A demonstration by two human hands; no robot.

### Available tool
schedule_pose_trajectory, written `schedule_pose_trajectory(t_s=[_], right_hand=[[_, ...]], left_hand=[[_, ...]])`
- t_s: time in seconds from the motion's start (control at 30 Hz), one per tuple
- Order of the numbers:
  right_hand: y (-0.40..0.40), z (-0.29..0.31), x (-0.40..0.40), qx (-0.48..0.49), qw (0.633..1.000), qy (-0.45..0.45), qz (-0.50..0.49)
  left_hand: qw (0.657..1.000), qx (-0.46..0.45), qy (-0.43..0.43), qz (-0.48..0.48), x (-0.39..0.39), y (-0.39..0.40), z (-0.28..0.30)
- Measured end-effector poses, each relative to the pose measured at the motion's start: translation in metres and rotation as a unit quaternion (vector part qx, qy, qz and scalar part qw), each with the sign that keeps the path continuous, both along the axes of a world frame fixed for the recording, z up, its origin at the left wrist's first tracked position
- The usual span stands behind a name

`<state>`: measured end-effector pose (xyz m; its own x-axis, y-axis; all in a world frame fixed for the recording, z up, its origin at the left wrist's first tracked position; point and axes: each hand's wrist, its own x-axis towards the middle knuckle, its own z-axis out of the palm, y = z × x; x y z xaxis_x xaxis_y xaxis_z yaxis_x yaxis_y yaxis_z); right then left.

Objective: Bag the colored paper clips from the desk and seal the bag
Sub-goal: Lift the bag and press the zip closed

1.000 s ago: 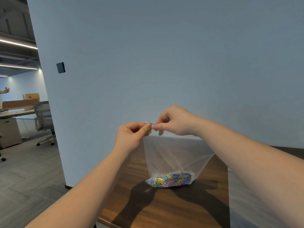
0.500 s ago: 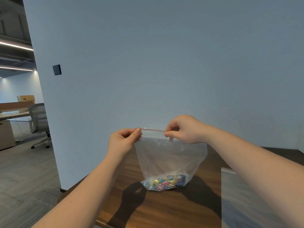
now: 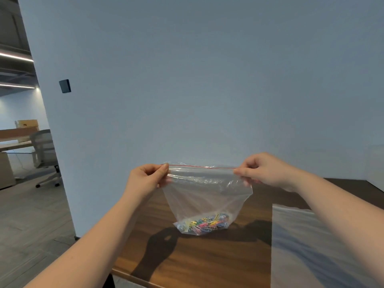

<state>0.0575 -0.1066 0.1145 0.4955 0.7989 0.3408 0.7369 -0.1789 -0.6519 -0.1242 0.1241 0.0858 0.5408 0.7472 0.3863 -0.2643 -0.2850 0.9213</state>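
Observation:
A clear plastic zip bag (image 3: 205, 194) with a thin red strip along its top hangs upright over the dark wooden desk (image 3: 207, 260). A heap of colored paper clips (image 3: 204, 223) lies in its bottom, which rests on the desk. My left hand (image 3: 148, 178) pinches the bag's top left corner between thumb and fingers. My right hand (image 3: 264, 171) pinches the top right corner. The top edge is stretched straight between the two hands.
A pale translucent plastic sheet (image 3: 307, 246) lies on the desk at the right. A plain wall stands right behind the desk. To the left are an open floor, an office chair (image 3: 44, 154) and another desk with a cardboard box (image 3: 27, 123).
My hands started close together at the bag's top. The right hand has slid right along the red strip to the far corner, and the top edge now runs straight.

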Motion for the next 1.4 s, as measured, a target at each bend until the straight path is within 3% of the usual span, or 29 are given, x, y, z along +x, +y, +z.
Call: schedule_pose_trajectory(t_s=[0.17,0.3,0.4,0.5,0.63,0.8,0.87,1.0,1.23,1.3,1.4], right_hand=[[0.003,-0.017,0.007,0.004,0.997,0.077,-0.02],[0.008,-0.033,0.013,-0.069,0.992,0.108,-0.019],[0.016,-0.051,0.018,-0.116,0.989,0.094,-0.021],[0.033,-0.073,0.024,-0.129,0.989,0.056,-0.046],[0.057,-0.091,0.037,-0.089,0.991,0.059,-0.076],[0.069,-0.081,0.043,0.015,0.989,0.119,-0.082],[0.071,-0.081,0.047,0.02,0.986,0.14,-0.089],[0.079,-0.102,0.054,-0.062,0.984,0.128,-0.105],[0.087,-0.127,0.061,-0.25,0.959,0.093,-0.096],[0.088,-0.126,0.064,-0.273,0.954,0.094,-0.079],[0.088,-0.124,0.068,-0.253,0.96,0.095,-0.074]], left_hand=[[0.999,0.01,0.053,0.007,0.004,-0.002,-0.012],[0.99,0.018,0.136,0.003,0.005,0.003,-0.028],[0.977,0.045,0.208,0.031,0.009,0.004,-0.047],[0.975,-0.012,0.222,0.02,0.016,0.007,-0.066],[0.971,-0.012,0.234,0.039,0.025,0.02,-0.08],[0.983,-0.073,0.17,0.012,0.036,0.032,-0.07],[0.974,-0.057,0.22,0.007,0.04,0.036,-0.072],[0.926,0.03,0.376,0.023,0.05,0.036,-0.094],[0.854,0.118,0.502,-0.069,0.057,0.038,-0.098],[0.846,0.129,0.511,-0.075,0.06,0.039,-0.097],[0.865,0.15,0.476,-0.06,0.069,0.039,-0.097]])
